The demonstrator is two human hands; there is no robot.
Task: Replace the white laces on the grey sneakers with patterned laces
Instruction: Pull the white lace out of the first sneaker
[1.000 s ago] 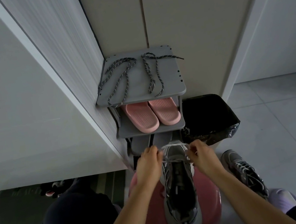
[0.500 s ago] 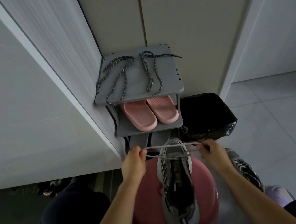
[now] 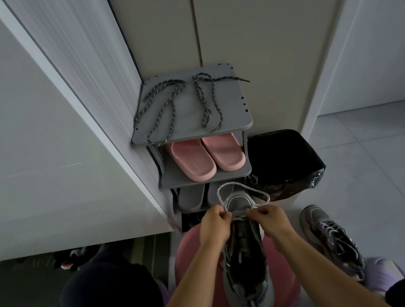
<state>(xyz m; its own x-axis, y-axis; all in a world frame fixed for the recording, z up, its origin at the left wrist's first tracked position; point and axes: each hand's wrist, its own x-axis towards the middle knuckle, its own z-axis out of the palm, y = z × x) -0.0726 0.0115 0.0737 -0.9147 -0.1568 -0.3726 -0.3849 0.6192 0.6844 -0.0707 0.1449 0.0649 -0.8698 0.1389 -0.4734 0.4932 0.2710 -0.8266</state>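
Both hands pinch the looped, seemingly braided white lace.

Bare left hand and right hand, dark trousers, lavender footwear

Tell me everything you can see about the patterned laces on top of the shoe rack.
The patterned laces are two dark grey cords flecked with lighter specks, like braided rope. They lie loose and unthreaded, side by side on the grey rack's top shelf, each folded with its bend at the back. The left one's ends reach the front edge; one end of the right one trails past the shelf's right side. Only the shelf touches them.
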